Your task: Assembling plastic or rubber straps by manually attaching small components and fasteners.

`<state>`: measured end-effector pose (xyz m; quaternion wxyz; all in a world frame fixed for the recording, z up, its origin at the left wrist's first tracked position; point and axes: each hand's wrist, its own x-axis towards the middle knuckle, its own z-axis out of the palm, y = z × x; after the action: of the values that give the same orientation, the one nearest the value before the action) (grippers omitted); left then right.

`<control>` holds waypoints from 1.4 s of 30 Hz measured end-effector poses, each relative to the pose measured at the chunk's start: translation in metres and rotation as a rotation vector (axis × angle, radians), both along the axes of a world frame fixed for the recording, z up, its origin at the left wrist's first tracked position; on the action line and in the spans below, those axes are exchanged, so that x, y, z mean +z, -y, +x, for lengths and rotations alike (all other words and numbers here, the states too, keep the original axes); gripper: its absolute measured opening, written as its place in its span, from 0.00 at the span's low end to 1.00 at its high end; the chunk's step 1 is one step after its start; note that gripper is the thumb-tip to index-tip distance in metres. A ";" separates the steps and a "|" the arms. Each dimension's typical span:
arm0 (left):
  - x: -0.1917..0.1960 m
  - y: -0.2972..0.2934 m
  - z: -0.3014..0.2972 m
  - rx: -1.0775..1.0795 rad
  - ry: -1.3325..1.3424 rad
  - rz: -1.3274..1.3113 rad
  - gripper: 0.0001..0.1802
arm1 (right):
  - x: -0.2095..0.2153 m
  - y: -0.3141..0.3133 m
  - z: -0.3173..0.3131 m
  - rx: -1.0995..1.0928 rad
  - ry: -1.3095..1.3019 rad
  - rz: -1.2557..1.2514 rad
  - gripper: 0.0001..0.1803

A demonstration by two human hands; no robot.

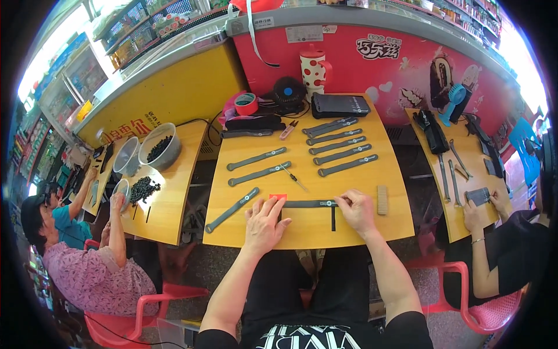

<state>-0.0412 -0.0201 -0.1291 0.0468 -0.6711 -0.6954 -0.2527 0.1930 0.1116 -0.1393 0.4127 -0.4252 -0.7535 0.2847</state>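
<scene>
**Two hands on a grey strap at the near table edge**

Two bare hands press down on a long, flat grey strap (311,203) that lies along the near edge of the wooden table (360,230). The left hand (264,224) rests palm down with fingers spread over the strap's left end, hiding it, just beside a small orange-red square piece (278,196). The right hand (356,210) is curled, its fingertips pinching the strap's right end. A short dark strip (333,219) sticks out from under the strap toward the table edge; what joins them cannot be made out.

A ribbed tan block (382,200) sits just right of the right hand. Further back lie more matte grey straps with round fittings: three (256,174) angled on the left, five (340,146) in a neat row on the right. A small slim tool (293,177) lies between them. At the far edge, a roll of red tape (246,103) and dark folded items are too jumbled to tell apart.
</scene>
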 end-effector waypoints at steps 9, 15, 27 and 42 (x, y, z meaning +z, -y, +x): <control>0.009 0.001 0.006 -0.003 -0.126 -0.082 0.30 | 0.003 0.000 0.000 -0.025 0.045 0.032 0.09; 0.003 0.001 0.001 -0.007 -0.090 -0.070 0.32 | -0.005 -0.004 0.004 -0.017 -0.109 -0.035 0.02; 0.004 0.001 -0.004 -0.013 0.109 0.127 0.28 | -0.008 -0.006 0.003 -0.007 -0.166 0.039 0.03; 0.012 0.020 -0.094 0.530 0.055 -0.144 0.11 | 0.003 0.001 0.006 0.007 -0.226 -0.035 0.01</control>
<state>-0.1356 -0.0400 -0.1169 0.0445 -0.4601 -0.8640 -0.1996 0.1992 0.1104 -0.1367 0.4868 -0.3949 -0.6984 0.3453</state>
